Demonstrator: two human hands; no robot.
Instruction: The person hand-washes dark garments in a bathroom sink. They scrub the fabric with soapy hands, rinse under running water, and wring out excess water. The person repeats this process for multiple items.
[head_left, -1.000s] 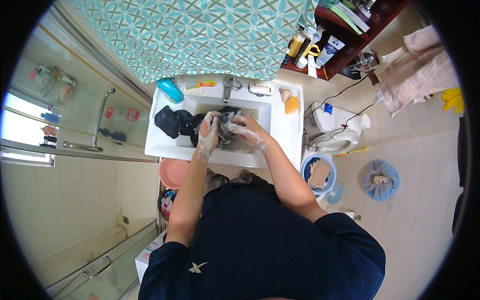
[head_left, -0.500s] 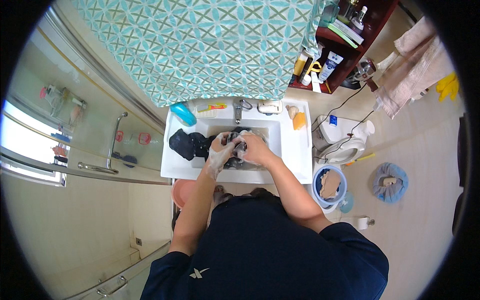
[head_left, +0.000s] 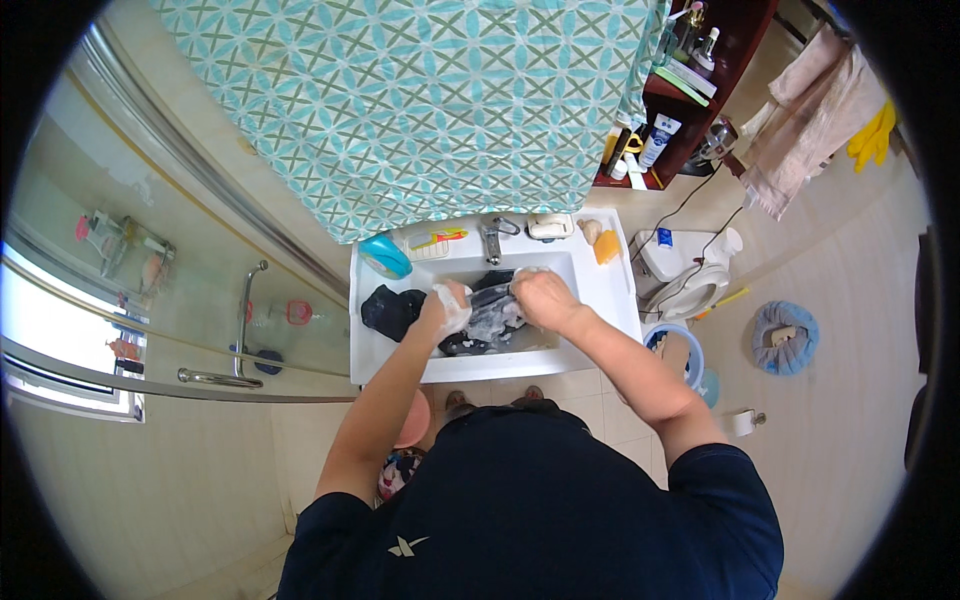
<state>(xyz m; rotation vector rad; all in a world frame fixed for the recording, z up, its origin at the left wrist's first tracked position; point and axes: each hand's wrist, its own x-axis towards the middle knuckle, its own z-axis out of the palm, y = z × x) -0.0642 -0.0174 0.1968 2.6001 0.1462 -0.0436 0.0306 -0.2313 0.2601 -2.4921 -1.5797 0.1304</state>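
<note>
Over the white washbasin (head_left: 603,305), both my hands grip a wet dark garment (head_left: 493,315) streaked with white suds. My left hand (head_left: 452,308), coated in foam, is closed on one part of it. My right hand (head_left: 545,298) is closed on another part, at the basin's right. Between the two hands the cloth is stretched out. A bunched dark part of cloth (head_left: 390,312) lies over the basin's left edge; I cannot tell whether it is the same piece. Cloudy water shows beneath.
Behind the basin stand a faucet (head_left: 492,243), a blue bottle (head_left: 385,257), a yellow-and-red brush (head_left: 438,238), a soap dish (head_left: 550,226) and an orange sponge (head_left: 607,246). A patterned curtain (head_left: 430,110) hangs beyond. To the right are a bucket (head_left: 692,350) and toilet (head_left: 690,290).
My hands, close together before, have moved apart, stretching the garment between them. The head view has shifted, so the basin sits farther right and lower.
</note>
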